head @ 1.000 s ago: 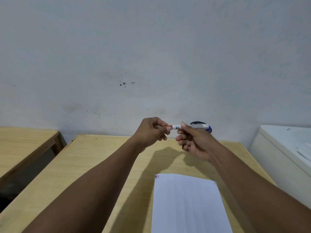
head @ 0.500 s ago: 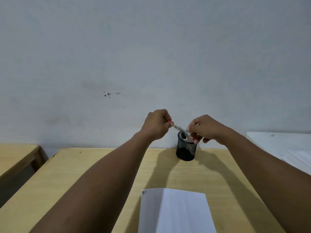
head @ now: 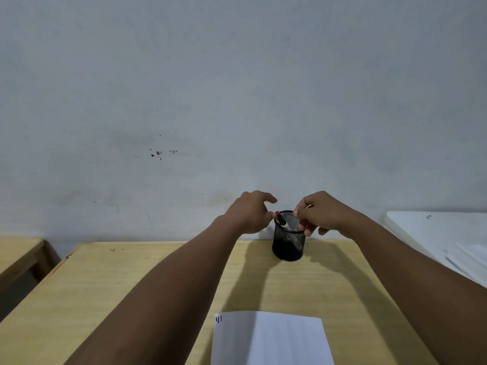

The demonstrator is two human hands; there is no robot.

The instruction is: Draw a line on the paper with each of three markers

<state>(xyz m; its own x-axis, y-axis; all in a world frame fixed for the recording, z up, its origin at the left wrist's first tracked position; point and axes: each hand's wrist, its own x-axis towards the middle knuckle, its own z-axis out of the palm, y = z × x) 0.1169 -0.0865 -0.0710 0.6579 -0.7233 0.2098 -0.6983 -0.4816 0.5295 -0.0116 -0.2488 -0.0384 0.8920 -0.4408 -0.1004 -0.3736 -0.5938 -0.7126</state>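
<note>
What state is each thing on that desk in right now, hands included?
Red marker: capped, leaning in the cup, no longer gripped.
Mesh cup: upright at the table's far edge, near the wall.
Paper: flat on the table, three short lines at its top-left corner.
Left hand: fingers loose, beside the cup's rim, holding nothing.
Right hand: over the cup, fingers curled; whether it holds something, I cannot tell.
Table: wooden, bearing cup and paper.

Scuffed pale wall (head: 237,88) behind two light wooden desks (head: 105,285).
</note>
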